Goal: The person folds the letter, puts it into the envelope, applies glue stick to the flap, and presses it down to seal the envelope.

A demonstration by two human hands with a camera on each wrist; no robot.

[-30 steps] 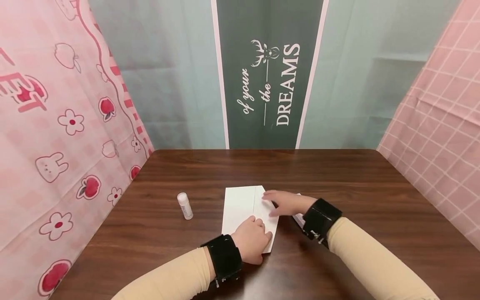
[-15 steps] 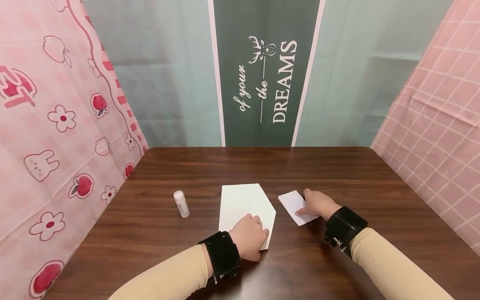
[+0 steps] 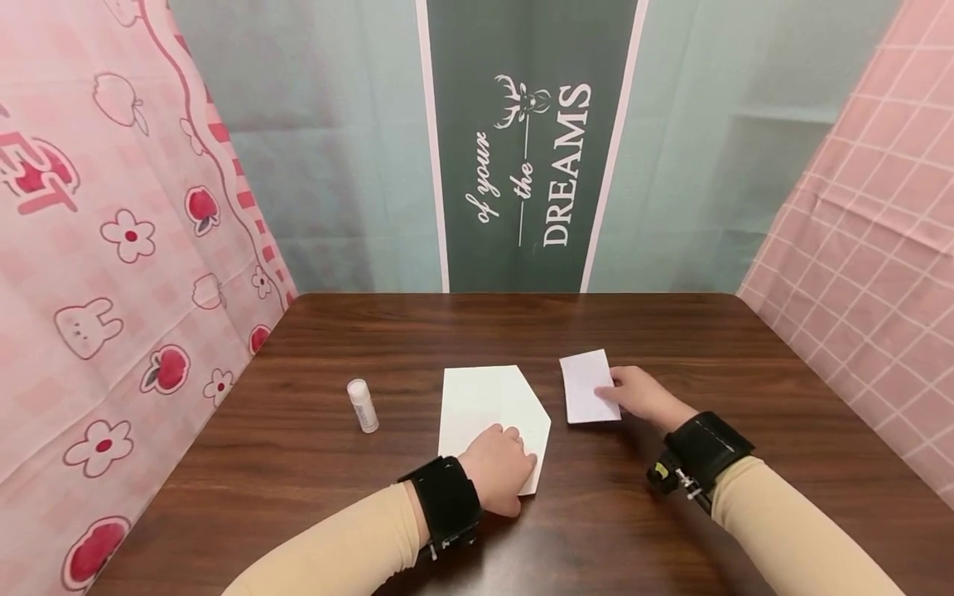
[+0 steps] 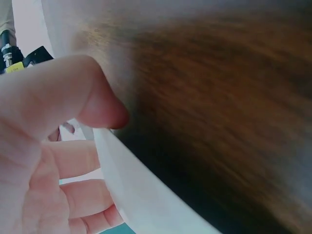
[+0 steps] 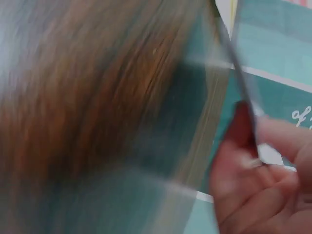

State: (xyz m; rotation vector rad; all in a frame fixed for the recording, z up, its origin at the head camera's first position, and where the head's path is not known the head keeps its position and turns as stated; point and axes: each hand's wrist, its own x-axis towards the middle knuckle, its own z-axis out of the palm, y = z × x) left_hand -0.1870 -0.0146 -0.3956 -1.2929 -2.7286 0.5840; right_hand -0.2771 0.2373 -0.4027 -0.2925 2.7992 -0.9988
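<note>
A white paper envelope [image 3: 477, 401] lies on the table, its angled flap pointing right. My left hand [image 3: 499, 470] holds it at the near right edge; in the left wrist view my thumb [image 4: 105, 105] is right at that edge, and the paper partly covers the fingers behind it. To the right, my right hand [image 3: 641, 396] pinches a small folded sheet of white paper [image 3: 587, 385] by its right side, thumb on the near face. In the right wrist view this sheet [image 5: 241, 73] appears edge-on and blurred between thumb and fingers.
A white glue stick [image 3: 363, 407] stands left of the envelope on the dark wooden table [image 3: 298, 497]. Pink patterned cloth [image 3: 134, 331] hangs at the left, pink checked cloth [image 3: 872, 273] at the right. A green printed curtain [image 3: 522, 165] is behind the table.
My right hand has left the envelope, reached right, and picked up the folded sheet, which is now raised and turned upright. My left hand has stayed on the envelope.
</note>
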